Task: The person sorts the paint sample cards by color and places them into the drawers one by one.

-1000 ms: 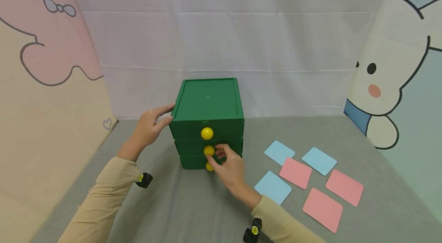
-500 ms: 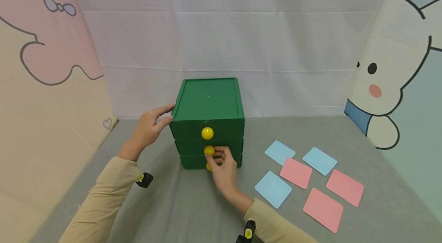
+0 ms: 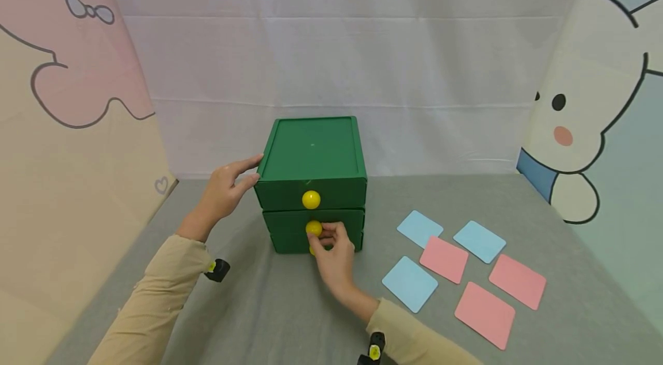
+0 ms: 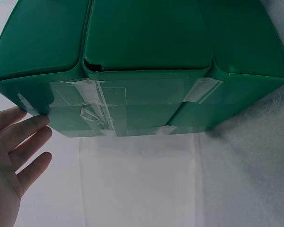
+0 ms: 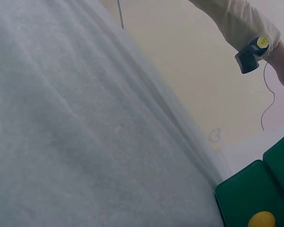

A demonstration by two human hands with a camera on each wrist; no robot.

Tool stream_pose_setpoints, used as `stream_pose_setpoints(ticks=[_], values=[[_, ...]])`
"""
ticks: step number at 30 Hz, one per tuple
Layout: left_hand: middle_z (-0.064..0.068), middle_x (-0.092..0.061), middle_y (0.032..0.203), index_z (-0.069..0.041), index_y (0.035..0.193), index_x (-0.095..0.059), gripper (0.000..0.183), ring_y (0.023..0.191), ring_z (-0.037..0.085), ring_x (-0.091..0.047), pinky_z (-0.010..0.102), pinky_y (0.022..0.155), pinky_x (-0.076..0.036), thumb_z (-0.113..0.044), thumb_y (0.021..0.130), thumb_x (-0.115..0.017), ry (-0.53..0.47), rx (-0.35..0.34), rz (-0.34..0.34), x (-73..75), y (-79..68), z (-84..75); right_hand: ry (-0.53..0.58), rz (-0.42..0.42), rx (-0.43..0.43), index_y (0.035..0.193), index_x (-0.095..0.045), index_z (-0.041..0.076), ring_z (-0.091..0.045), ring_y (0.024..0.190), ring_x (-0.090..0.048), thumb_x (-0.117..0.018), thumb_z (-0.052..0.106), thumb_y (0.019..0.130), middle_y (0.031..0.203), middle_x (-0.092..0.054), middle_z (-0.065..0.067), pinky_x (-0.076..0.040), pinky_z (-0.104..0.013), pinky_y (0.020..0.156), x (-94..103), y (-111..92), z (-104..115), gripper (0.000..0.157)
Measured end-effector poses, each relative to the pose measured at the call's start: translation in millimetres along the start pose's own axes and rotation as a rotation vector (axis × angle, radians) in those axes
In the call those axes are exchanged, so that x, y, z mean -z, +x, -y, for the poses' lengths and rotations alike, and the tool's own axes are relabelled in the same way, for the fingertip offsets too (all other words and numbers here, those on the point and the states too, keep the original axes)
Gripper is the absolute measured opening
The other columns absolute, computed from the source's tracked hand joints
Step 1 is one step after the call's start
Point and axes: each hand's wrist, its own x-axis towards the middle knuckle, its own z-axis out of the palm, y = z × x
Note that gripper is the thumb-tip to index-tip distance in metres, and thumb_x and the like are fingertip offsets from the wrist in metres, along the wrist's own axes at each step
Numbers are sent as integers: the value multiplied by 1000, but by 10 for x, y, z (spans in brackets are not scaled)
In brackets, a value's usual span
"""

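Green drawer box (image 3: 312,146) stands on a gray surface (image 3: 248,307) as a person's right hand (image 3: 336,261) pinches its middle yellow knob (image 3: 313,228).

Thumb and fingers are clamped on the knob, while the left hand (image 3: 220,189), its fingers extended and apart, steadies the box at its left edge. Work looks to be at an early stage: the grip is made, yet the middle drawer (image 3: 285,222) appears barely ajar at most, with nearly all of its travel left. The top drawer (image 3: 279,196) seems fully closed, as does the bottom drawer (image 3: 287,243), partly hidden behind the right hand. To the right of the box, three blue cards (image 3: 479,242) and three pink cards (image 3: 484,315) lie loose on the surface, touched by neither hand.
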Motion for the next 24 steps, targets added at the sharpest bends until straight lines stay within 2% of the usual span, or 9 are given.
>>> stream_pose_setpoints(ticks=[6, 13, 15, 22, 24], values=[[21, -53, 124, 2, 130, -48, 40, 114, 35, -50, 51, 93, -39, -13, 93, -48, -3, -16, -9, -5, 7, 3, 8, 33, 29, 95, -55, -5, -26, 68, -60, -65, 3, 82, 84, -62, -16, -51, -26, 63, 54, -50, -51, 19], [21, -53, 125, 1, 130, -48, 40, 115, 34, -49, 51, 94, -39, -13, 93, -48, -3, -7, -6, -6, 7, 3, 50, 54, -21, 97, -56, 3, -14, 66, -58, -69, 11, 80, 86, -62, -7, -51, -21, 60, 66, -128, -340, 22], [21, -53, 125, 1, 131, -48, 40, 115, 34, -49, 52, 94, -38, -13, 93, -47, -3, -1, -5, -7, 7, 3, 46, 65, -22, 97, -56, 5, -11, 65, -57, -70, 14, 80, 86, -62, -6, -51, -20, 59, 88, -166, -350, 24], [21, -53, 125, 2, 130, -48, 40, 115, 35, -49, 52, 94, -38, -13, 93, -47, -4, -3, -5, -7, 10, -1, 44, 115, -109, 97, -56, -1, -13, 60, -58, -68, 5, 79, 86, -62, -10, -50, -18, 58, 219, -306, 62, 23], [22, -53, 125, 3, 130, -48, 40, 114, 35, -50, 52, 93, -39, -13, 93, -47, -6, -6, -8, -8, 8, 1, 51, 126, -118, 98, -56, -1, -16, 58, -59, -68, 5, 79, 86, -62, -11, -50, -18, 56, 230, -333, 77, 23]])
